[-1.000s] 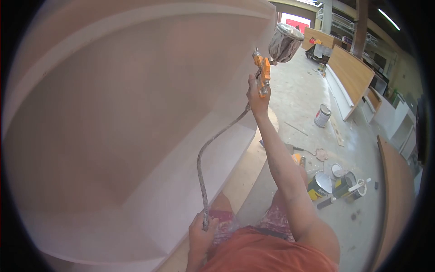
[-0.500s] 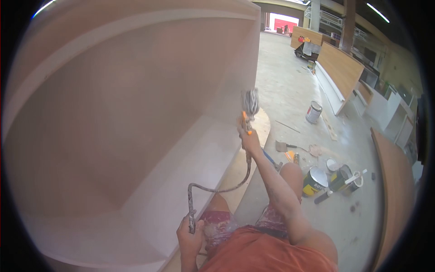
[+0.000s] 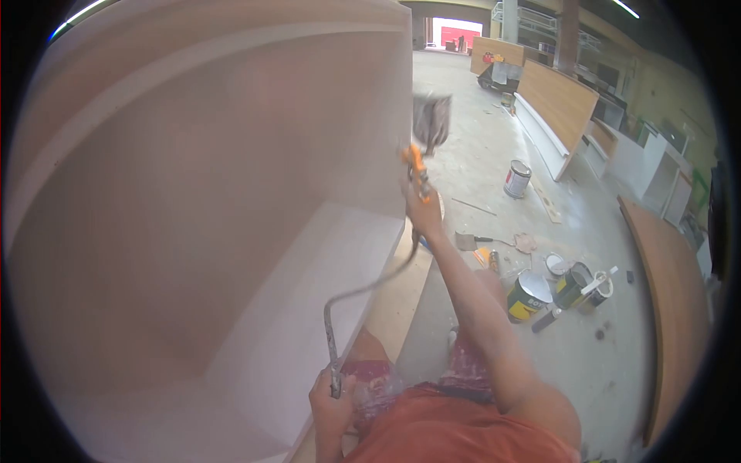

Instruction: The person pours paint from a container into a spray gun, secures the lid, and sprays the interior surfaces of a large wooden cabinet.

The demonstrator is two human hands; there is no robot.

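Observation:
My right hand (image 3: 424,212) is closed around a paint spray gun (image 3: 417,170) with orange parts and a grey, paint-streaked cup that is blurred by motion. The gun is held out at arm's length beside the right edge of a large pale cabinet (image 3: 309,270). From the gun a dark, paint-spotted hose (image 3: 363,289) sags down to my left hand (image 3: 333,405), whose fingers wrap around it close to my lap. Part of the gun's handle is hidden by my right fingers.
Paint cans (image 3: 529,297) stand on the floor to the right, with a scraper (image 3: 466,241) nearby. Another can (image 3: 517,179) stands farther off. A brown board (image 3: 668,309) rises at the far right; wood panels (image 3: 557,108) lean behind. A plywood piece (image 3: 394,309) lies beside the cabinet.
My right hand has carried the spray gun farther up and away along the cabinet's right edge. The hose is stretched straighter. My left hand keeps its hold, and the view has turned slightly right.

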